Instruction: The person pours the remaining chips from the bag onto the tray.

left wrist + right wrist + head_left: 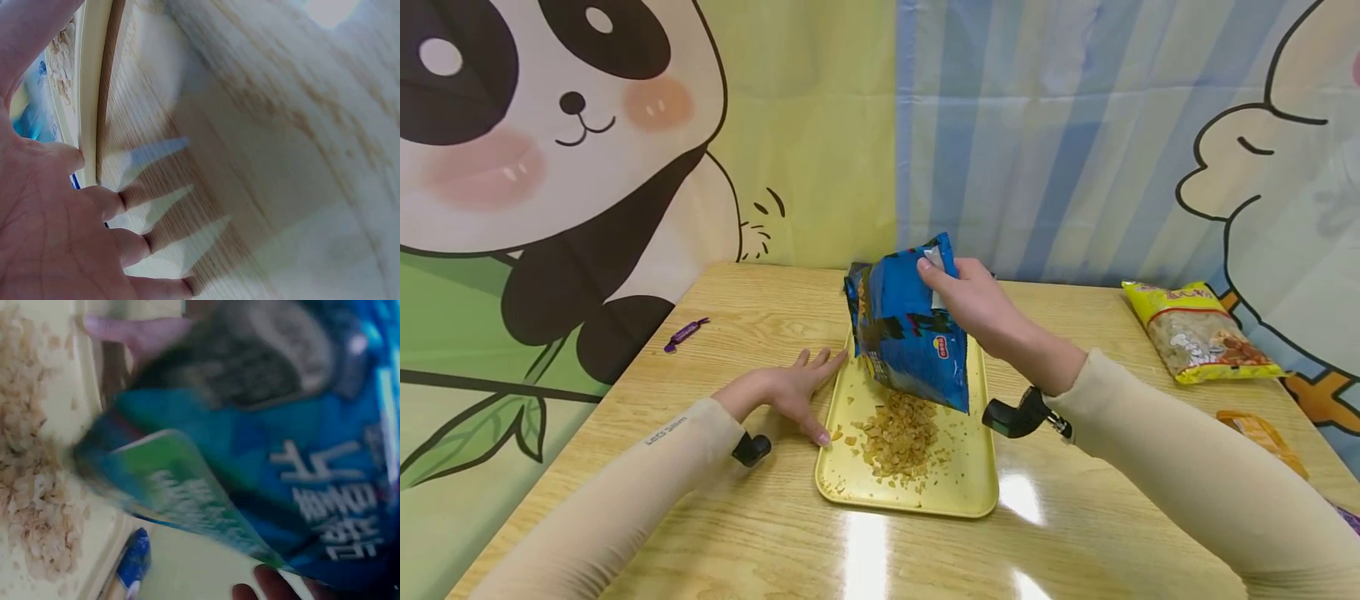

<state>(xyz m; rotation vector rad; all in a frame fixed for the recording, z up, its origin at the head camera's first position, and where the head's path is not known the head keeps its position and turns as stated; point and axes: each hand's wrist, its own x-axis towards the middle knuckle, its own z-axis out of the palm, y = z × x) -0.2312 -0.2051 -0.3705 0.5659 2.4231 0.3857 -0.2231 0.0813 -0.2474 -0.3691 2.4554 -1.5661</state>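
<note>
My right hand (981, 304) grips a blue snack bag (910, 325) by its upper end, thumb on the near side. The bag hangs tilted over a pale yellow tray (958, 487). Below it lies a heap of broken golden chips (901, 437), with crumbs scattered around. In the right wrist view the bag (250, 456) fills most of the picture, its printed face towards the camera. My left hand (793, 392) has its fingers spread at the tray's left rim, its thumb tip right at the edge. The left wrist view shows the left palm (56, 206) beside the tray wall (90, 94).
A purple wrapped candy (686, 333) lies at the table's left. To the right are a yellow bag with a see-through front (1198, 329) and an orange packet (1262, 437). A blue-ended item (132, 556) lies beside the tray in the right wrist view. A patterned curtain (820, 125) hangs behind.
</note>
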